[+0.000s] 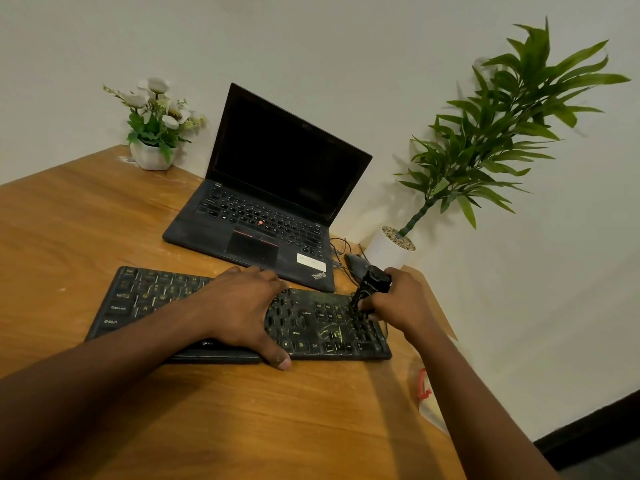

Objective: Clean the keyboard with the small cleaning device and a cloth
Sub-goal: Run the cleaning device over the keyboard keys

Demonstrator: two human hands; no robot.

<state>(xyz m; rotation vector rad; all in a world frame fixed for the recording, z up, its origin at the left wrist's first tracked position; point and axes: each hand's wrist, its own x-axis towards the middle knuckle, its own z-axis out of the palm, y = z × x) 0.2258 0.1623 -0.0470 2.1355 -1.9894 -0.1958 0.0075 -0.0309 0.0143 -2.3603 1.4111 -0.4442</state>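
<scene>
— Why does the left hand (242,306) lie across the keyboard (145,299)?

— To pin it to the table (86,220), I'd judge. It lies palm down with the fingers spread and the thumb at the near edge, gripping nothing.

— And the right hand (398,303)?

— Its fingers are curled round the small cleaning device (372,284), whose tip is down among the keys at the keyboard's right end, likely to work dirt out of the gaps.

— Any cloth?

— I can't tell. Something pale with a red mark (424,393) shows at the table's right edge.

— Anything readable?

— "Caps Lock", "Shift" and "Ctrl" on the keys, and "ThinkPad" (319,275) on the laptop (277,188) behind. Its white sticker (311,261) is illegible.
</scene>
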